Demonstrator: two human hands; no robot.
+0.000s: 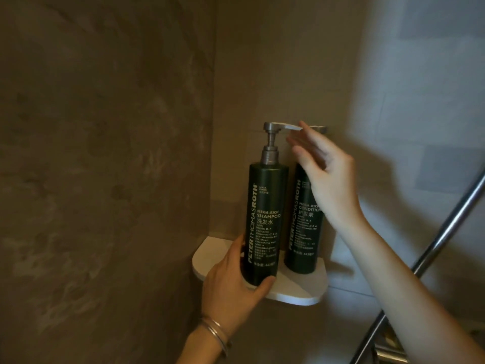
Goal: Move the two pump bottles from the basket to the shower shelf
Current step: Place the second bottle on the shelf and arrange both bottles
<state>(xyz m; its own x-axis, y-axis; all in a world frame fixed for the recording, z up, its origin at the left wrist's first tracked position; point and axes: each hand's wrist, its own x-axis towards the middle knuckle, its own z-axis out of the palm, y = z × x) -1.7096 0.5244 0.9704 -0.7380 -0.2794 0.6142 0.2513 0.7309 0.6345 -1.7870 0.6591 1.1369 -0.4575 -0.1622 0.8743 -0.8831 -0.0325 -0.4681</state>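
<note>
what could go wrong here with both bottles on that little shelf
The shampoo bottle stands near the front edge of the small shelf, gripped low by the left hand; a careless release might tip it off. The right hand, fingers spread at the pump heads, could knock the conditioner bottle behind it.

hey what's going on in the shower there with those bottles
A person is setting two dark green pump bottles on a small white corner shelf. The left hand grips the base of the shampoo bottle at the shelf's front. The right hand is open, fingers at that bottle's pump spout. The conditioner bottle stands on the shelf just behind it. No basket is in view.
</note>
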